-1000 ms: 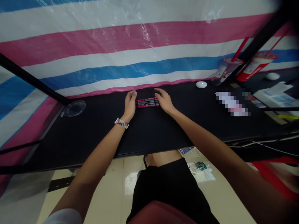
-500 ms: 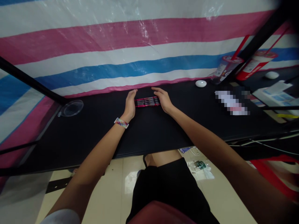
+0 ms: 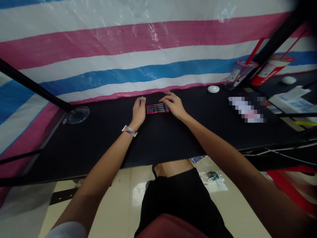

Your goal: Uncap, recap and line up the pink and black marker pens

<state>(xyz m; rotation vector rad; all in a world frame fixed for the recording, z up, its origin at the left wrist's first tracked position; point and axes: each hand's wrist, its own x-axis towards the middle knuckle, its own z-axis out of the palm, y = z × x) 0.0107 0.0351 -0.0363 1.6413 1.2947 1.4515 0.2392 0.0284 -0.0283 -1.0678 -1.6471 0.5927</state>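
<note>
A row of several pink-and-black pens [image 3: 157, 108] lies side by side on the black table [image 3: 99, 138], near its back edge. My left hand [image 3: 138, 111] rests edge-down against the left ends of the pens, fingers held together and curled slightly. My right hand [image 3: 173, 104] presses on the right ends, fingers bent over them. A colourful band is on my left wrist. The pens are squeezed between both hands.
A clear plastic lid [image 3: 77, 115] lies at the left. A small white round object [image 3: 213, 89] and two drink cups with straws [image 3: 269, 69] stand at the back right. A striped tarp [image 3: 148, 49] hangs behind. Black frame bars cross both sides.
Both hands closed in on the row of pens from a more open, flat-fingered pose; the fingers now curl and the pens are bunched slightly tighter.
</note>
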